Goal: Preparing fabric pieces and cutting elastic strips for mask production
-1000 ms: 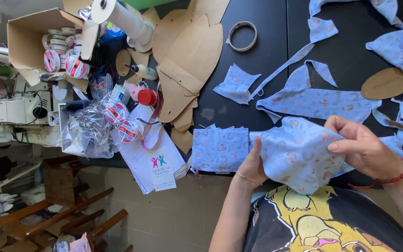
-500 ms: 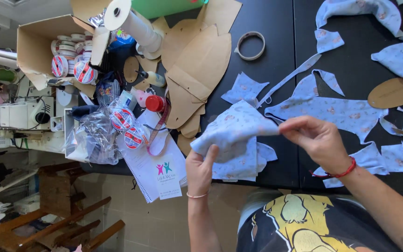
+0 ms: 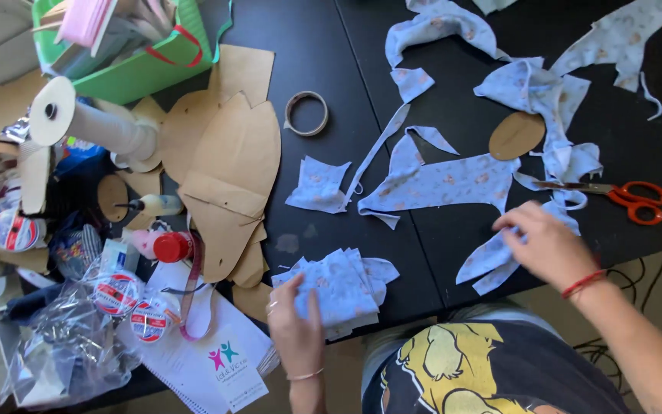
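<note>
— From the head camera, what do we have under our left hand (image 3: 298, 326)?

— We have it pressed flat, fingers spread, on a stack of small cut pieces of pale blue printed fabric (image 3: 344, 285) that sits at the near edge of the black table (image 3: 331, 46). It is not clenched; the palm and fingers lie on the top piece.

— And our right hand (image 3: 547, 244)?

— It reaches over to the right, onto a long strip of the same pale blue printed fabric (image 3: 499, 257) that runs toward the table edge. The picture is blurred there, so we think the fingers are curled and touching the cloth, but we cannot tell whether they pinch it. A red cord bracelet (image 3: 584, 282) circles that wrist.

— What lies near it?

— Just beyond the hand, red-handled scissors (image 3: 614, 193) lie on the table, blades pointing left into more blue cloth. Further up sits an oval brown cardboard template (image 3: 516, 135), and left of it a larger blue offcut with pointed ends (image 3: 442, 182).

— And on the left side?

— A stack of brown cardboard pattern shapes (image 3: 227, 172), a roll of clear tape (image 3: 306, 113), a small red-capped bottle (image 3: 164, 246), a white spiral notebook (image 3: 204, 353) and a green bag (image 3: 155, 65) at the top.
</note>
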